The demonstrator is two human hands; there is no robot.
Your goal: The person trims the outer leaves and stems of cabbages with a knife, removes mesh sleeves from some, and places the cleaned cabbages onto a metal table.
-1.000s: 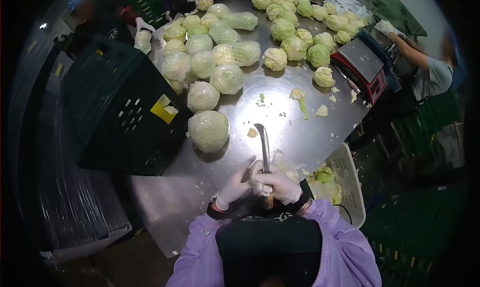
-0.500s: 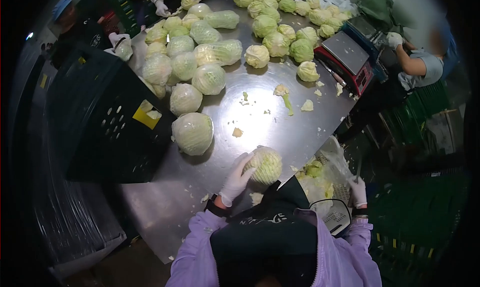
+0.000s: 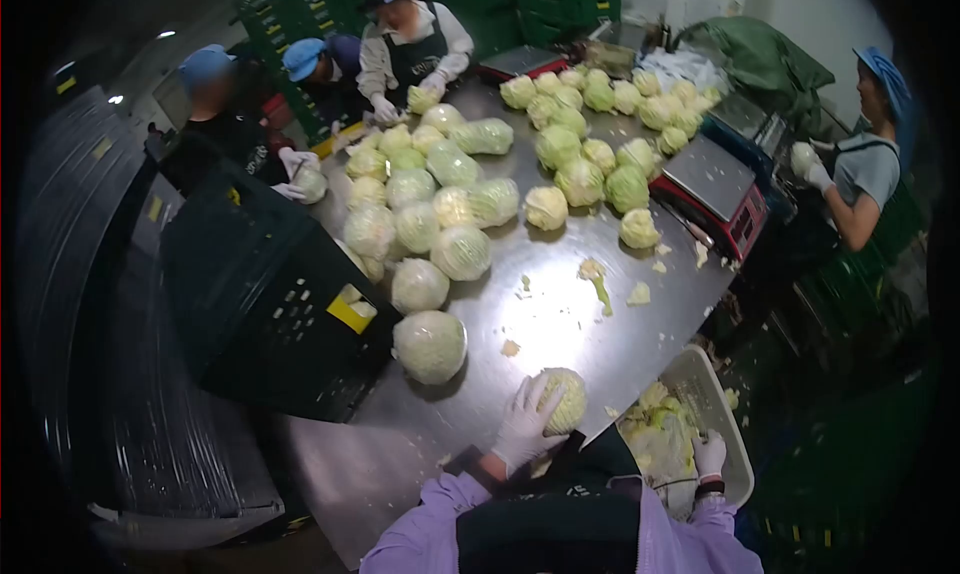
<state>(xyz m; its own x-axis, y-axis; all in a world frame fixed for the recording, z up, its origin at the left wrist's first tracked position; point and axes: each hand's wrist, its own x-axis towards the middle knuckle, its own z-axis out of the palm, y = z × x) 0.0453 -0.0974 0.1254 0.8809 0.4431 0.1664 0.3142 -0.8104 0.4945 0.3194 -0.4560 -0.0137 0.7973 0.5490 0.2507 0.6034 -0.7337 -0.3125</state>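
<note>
My left hand [image 3: 525,424], in a white glove, grips the near side of a pale green cabbage [image 3: 567,402] at the table's front edge, its fingers spread round it. Lower and to the right, my gloved right hand [image 3: 710,456] is over a light plastic bin [image 3: 735,444]. Its fingers look curled, but what they hold, if anything, cannot be made out. Loose cabbage leaves [image 3: 655,414] and clear plastic lie in the bin beside that hand. Ahead of my left hand stands a film-wrapped cabbage [image 3: 430,348].
The metal table [image 3: 480,344] carries several wrapped cabbages [image 3: 410,189], several bare ones [image 3: 580,179], and leaf scraps [image 3: 595,282]. A dark crate [image 3: 280,294] is at the left. A red scale [image 3: 708,189] stands at the right. Co-workers [image 3: 415,49] are around the table.
The view has tilted up, showing more of the co-workers. My right hand was holding a thin, knife-like blade upright; now it is lower at the bin, with no blade visible. My left hand stays on the cabbage.
</note>
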